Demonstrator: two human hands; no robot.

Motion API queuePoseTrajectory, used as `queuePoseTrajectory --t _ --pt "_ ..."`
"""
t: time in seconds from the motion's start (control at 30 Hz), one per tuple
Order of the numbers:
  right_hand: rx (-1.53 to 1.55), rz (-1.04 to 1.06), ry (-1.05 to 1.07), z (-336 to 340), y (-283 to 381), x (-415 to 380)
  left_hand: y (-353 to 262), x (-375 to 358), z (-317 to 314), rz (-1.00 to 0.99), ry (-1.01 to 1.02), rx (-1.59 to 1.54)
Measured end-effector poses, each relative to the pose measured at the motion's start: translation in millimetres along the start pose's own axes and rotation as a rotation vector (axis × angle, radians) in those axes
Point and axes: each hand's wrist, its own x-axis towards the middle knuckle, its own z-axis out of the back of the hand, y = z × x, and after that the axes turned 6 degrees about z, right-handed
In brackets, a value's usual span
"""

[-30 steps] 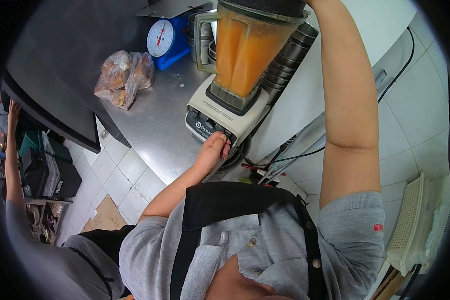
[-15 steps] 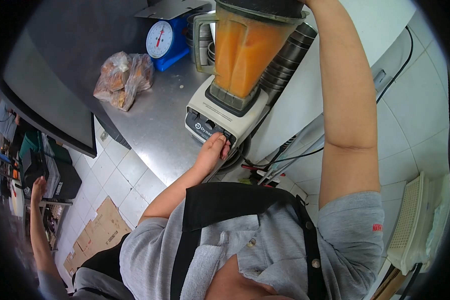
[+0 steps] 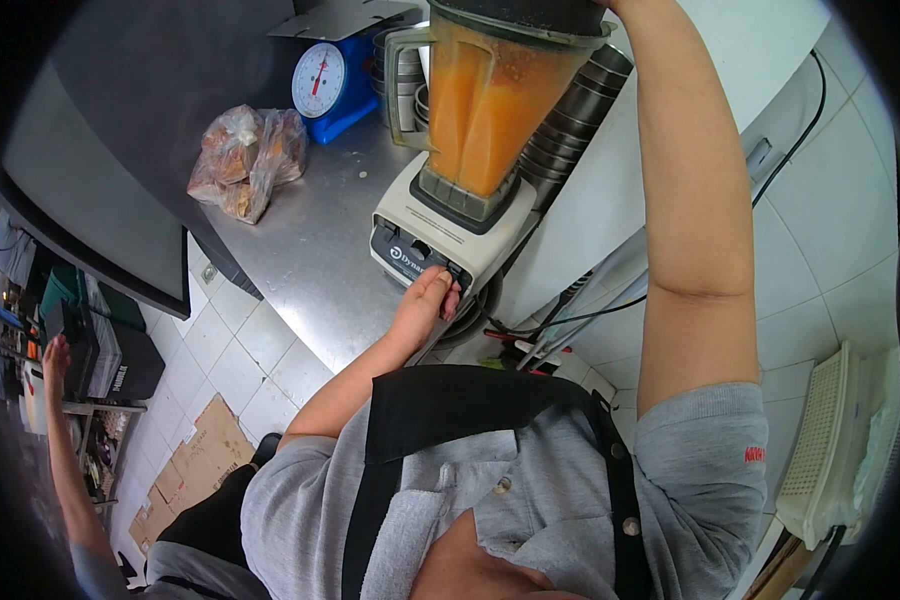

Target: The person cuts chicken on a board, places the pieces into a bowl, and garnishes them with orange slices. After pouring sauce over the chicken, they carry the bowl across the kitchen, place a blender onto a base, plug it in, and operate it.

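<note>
A cream blender base (image 3: 440,225) stands on the steel counter (image 3: 310,250). Its clear jug (image 3: 485,100) is full of orange liquid and has a black lid (image 3: 530,12). My left hand (image 3: 425,300) rests at the front of the base, fingers curled on a control switch. My right arm reaches up along the right side of the jug. My right hand (image 3: 615,6) meets the lid at the frame's top edge, and its fingers are cut off from view.
A blue scale (image 3: 325,80), a plastic bag of brownish food (image 3: 245,155) and stacked steel cups (image 3: 570,110) stand around the blender. Black cables (image 3: 570,315) hang by the white wall. Another person's arm (image 3: 65,450) is raised at lower left over the tiled floor.
My hands stay where they were on the blender. The other person at lower left has shifted, and their raised hand has moved lower in the frame than a second ago.
</note>
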Motion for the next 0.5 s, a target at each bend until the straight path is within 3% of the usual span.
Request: queuePoseTrajectory --t 0.5 --pt "0.036 0.053 0.012 5.2 7.2 -7.2 -2.6 -1.0 -5.0 -0.045 -0.073 0.076"
